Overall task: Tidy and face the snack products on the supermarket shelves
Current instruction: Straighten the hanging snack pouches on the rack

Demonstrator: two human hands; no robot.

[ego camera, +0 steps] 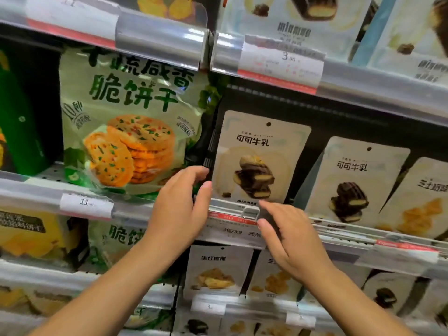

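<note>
Bright, even overhead store light washes the shelves, with glare streaking the clear plastic price rail [160, 32] up top. Wide-angle distortion bends the shelf edges, and motion blur softens the frame's corners.

A white price tag [281, 61] reading 3.99 sits in the clear upper shelf rail [160, 36]; another tag [86, 205] marked 11 hangs on the rail below; a red-striped promo label [231, 226] reads 9.9.
</note>
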